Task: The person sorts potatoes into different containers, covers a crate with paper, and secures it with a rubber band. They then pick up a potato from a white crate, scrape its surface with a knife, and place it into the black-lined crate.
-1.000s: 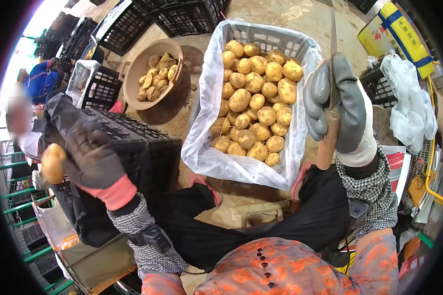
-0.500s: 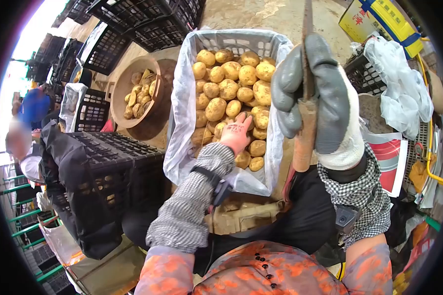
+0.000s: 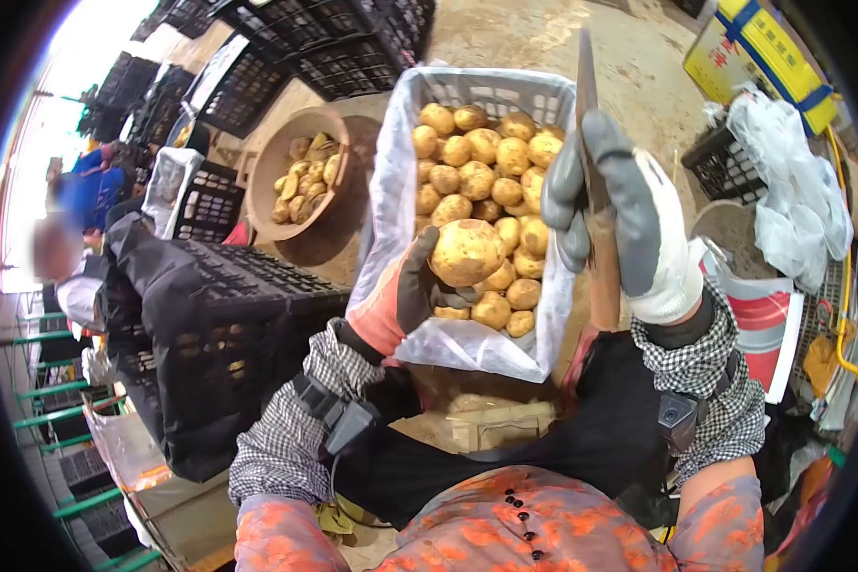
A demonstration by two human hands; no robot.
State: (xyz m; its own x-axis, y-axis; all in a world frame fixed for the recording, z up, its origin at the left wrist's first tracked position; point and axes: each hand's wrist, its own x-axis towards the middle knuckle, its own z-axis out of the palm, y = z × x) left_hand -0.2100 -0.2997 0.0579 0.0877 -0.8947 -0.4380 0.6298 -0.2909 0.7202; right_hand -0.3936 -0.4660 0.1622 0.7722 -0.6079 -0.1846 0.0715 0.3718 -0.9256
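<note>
My left hand [image 3: 398, 300], in a red and dark glove, is closed around a large potato [image 3: 467, 253] held above the near left part of a crate. This crate [image 3: 391, 181] has a white plastic liner and holds many potatoes [image 3: 483, 145]. My right hand [image 3: 643, 224], in a grey-coated white glove, grips a knife [image 3: 603, 276] by its wooden handle. The knife's narrow blade points up and away, beside the crate's right edge. Part of the handle is hidden by the glove's fingers.
A brown basin [image 3: 275, 157] with cut or irregular potatoes stands left of the crate. Black crates [image 3: 238, 315] are stacked at the left and back. Clear plastic bags [image 3: 796, 191] and a yellow box [image 3: 763, 48] lie at right. Other people [image 3: 71, 272] are at far left.
My left hand has risen from among the potatoes in the crate, turned over, and now holds a large potato. My right hand still holds the knife upright. The view has shifted slightly.
</note>
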